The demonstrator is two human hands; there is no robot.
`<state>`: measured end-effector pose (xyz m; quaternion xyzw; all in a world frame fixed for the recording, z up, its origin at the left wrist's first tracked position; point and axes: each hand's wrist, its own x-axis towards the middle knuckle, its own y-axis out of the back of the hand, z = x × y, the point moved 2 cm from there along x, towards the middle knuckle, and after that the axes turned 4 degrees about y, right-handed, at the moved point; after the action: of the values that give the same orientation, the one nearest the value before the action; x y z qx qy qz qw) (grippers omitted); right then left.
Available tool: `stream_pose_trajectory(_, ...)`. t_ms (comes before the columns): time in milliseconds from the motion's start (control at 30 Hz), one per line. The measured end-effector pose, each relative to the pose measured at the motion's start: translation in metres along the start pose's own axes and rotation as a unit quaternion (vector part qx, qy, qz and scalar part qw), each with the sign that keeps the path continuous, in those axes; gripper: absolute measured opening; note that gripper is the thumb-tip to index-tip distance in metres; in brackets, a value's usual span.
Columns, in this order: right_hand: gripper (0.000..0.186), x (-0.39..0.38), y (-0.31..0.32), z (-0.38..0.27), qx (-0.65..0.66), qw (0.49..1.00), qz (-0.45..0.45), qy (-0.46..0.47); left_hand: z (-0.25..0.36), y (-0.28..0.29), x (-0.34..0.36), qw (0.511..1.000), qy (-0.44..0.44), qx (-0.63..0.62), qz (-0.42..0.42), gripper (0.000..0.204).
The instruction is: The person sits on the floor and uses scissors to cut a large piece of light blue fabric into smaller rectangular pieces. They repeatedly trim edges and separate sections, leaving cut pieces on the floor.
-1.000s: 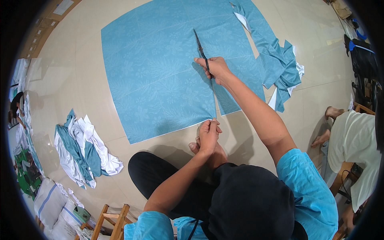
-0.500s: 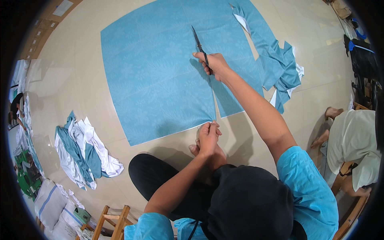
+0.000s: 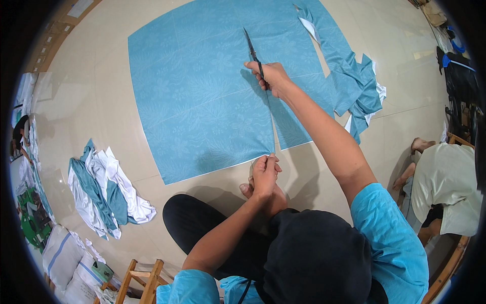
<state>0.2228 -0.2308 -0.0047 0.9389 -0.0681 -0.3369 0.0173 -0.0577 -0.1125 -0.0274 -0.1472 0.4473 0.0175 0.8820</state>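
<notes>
A large blue fabric sheet (image 3: 202, 91) with a faint leaf pattern lies spread on the floor. My right hand (image 3: 273, 78) is closed round the handles of black scissors (image 3: 251, 48), whose blades point away from me over the fabric. Behind the scissors a slit (image 3: 274, 126) runs back to the near edge. At that edge my left hand (image 3: 266, 172) pinches the fabric's corner beside the slit. A crumpled blue strip with white undersides (image 3: 362, 91) lies along the right side of the sheet.
On the tiled floor (image 3: 96, 101) at left sits a heap of blue and white cloth (image 3: 109, 192). Lower left are white sacks (image 3: 61, 253) and a wooden stool (image 3: 142, 281). Another person in a pale shirt (image 3: 448, 182) bends at the right. Cardboard boxes (image 3: 55, 38) stand far left.
My right hand and the scissors have moved slightly farther away from me, and the slit reaches farther up the fabric. My left hand keeps its pinch. The other person has shifted a little.
</notes>
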Motion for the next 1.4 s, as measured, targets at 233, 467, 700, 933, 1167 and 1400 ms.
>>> stream_pose_trajectory(233,0.037,0.000,-0.001,0.000,-0.005,1.000,0.001,0.000,0.001,0.001,0.000,1.000,0.001,0.002,-0.006,0.027)
stream_pose_trajectory(467,0.036,0.001,-0.002,0.000,-0.007,1.000,-0.002,0.005,0.000,0.001,0.000,1.000,0.012,0.000,-0.008,0.027)
stream_pose_trajectory(700,0.036,0.003,0.000,0.000,-0.026,1.000,0.002,0.006,0.000,0.001,0.000,1.000,0.003,0.009,-0.003,0.027)
stream_pose_trajectory(933,0.047,0.009,0.001,-0.004,0.001,1.000,0.002,0.001,-0.001,0.001,0.000,1.000,-0.003,0.015,-0.004,0.027)
stream_pose_trajectory(1167,0.051,0.026,-0.003,-0.016,0.002,1.000,-0.004,0.015,-0.003,0.003,0.003,1.000,-0.004,0.026,-0.006,0.028)
stream_pose_trajectory(1400,0.051,0.032,-0.004,-0.022,-0.002,1.000,-0.010,0.025,-0.004,0.002,0.003,1.000,-0.007,0.013,-0.008,0.029)
